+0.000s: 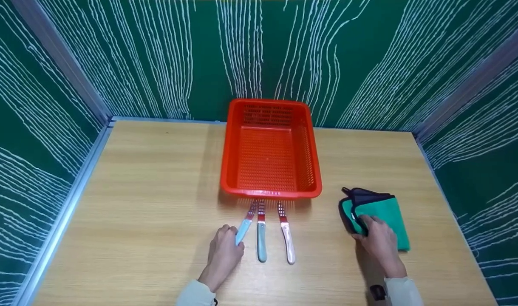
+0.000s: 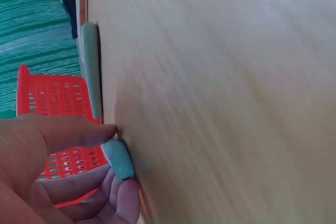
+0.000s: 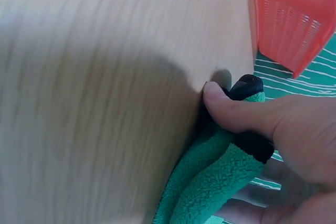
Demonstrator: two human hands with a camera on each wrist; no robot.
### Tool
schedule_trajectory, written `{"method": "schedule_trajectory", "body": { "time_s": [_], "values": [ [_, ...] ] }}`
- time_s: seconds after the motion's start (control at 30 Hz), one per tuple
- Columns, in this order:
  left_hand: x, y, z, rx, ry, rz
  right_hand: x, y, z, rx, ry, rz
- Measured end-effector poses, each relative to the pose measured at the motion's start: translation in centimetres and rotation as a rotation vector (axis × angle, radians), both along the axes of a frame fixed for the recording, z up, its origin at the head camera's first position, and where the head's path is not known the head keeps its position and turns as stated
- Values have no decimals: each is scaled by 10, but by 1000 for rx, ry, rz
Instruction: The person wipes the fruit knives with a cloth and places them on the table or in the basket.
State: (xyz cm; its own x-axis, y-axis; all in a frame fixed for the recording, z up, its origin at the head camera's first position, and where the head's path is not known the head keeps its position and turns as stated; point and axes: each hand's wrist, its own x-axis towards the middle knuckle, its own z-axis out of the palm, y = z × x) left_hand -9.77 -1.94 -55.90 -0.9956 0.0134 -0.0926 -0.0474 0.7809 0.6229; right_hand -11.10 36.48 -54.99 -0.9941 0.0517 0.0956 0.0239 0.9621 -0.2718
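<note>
Three knives lie on the wooden table in the head view, their shiny blades toward the basket. My left hand [image 1: 225, 257] pinches the handle of the light blue knife [image 1: 243, 231], the leftmost one; the left wrist view shows thumb and fingers on either side of that handle [image 2: 121, 160]. Just right of it lie a green-handled knife [image 1: 261, 242] and a pale pinkish-white-handled knife [image 1: 288, 244]. My right hand [image 1: 381, 241] grips the edge of a folded green cloth [image 1: 388, 212] with dark trim. In the right wrist view, the thumb presses on the dark trim of the cloth [image 3: 218, 182].
A red plastic basket [image 1: 270, 194] with perforated walls stands at the back middle, beyond the knife blades. Green panels with white wavy lines [image 1: 242, 51] enclose the table [image 1: 148, 191] at the back and both sides.
</note>
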Motion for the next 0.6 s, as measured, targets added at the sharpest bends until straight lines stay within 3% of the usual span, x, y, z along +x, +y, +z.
{"method": "schedule_trajectory", "body": {
  "time_s": [0.17, 0.3, 0.47, 0.6],
  "values": [
    [1, -4, 2, -12, 32, -7, 0, -2, 0, -5, -3, -7],
    [1, -5, 4, -39, -26, -18, 1, -2, 0, 2, -3, -15],
    [3, -11, 7, -68, -22, -45, 3, -9, -2, -16, -56, -90],
    [4, -15, 8, -60, 13, -68, 4, -14, -7, -11, -30, -165]
  ]
}}
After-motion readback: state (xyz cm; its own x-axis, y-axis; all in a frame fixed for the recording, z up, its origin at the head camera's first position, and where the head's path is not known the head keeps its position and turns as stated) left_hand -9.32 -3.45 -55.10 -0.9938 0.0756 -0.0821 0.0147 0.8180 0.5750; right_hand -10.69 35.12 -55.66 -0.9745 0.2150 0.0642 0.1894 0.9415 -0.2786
